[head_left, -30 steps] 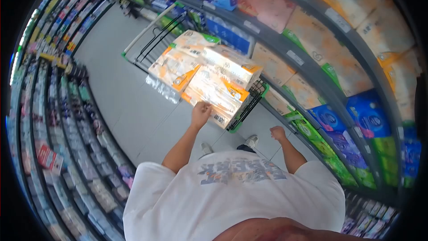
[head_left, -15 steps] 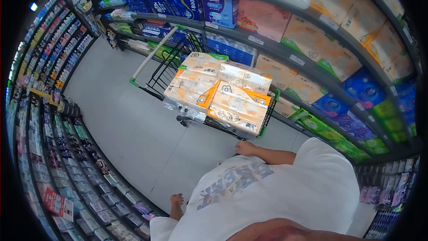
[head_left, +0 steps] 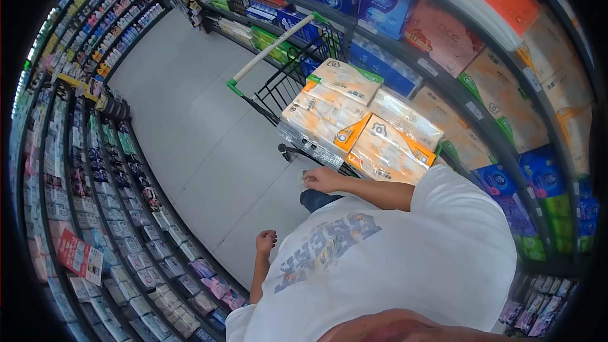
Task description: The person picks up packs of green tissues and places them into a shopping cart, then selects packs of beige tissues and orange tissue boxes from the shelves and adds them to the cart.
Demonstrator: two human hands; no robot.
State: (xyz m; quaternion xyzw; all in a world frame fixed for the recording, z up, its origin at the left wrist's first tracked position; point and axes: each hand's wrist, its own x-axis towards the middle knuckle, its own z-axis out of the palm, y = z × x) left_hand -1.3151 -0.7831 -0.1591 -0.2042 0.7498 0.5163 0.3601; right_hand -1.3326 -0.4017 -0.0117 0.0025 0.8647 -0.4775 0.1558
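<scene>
My right hand (head_left: pixel 322 179) hangs in front of my body with its fingers curled in, and nothing shows in it. Just beyond it stands a shopping cart (head_left: pixel 278 92) with a pale handle and green corners. Large plastic-wrapped tissue packs (head_left: pixel 326 114) in cream and orange are piled in the cart, up to its rim and above. My left hand (head_left: pixel 266 241) is held low at my other side, above the floor, loosely closed with nothing visible in it. Neither hand appears to touch the cart. A dark trouser leg (head_left: pixel 318 200) shows below my right hand.
Shelves of tissue packs (head_left: pixel 513 104) run along the right, close behind the cart. On the left, a long curved shelf (head_left: pixel 120 215) holds many small packages, with a red sign (head_left: pixel 80 256) on it. A grey tiled floor (head_left: pixel 190 120) lies between them.
The cart has shifted right in the view and the shelves have turned with it. Both my hands have swung upward in the picture. My trouser leg has come into sight.
</scene>
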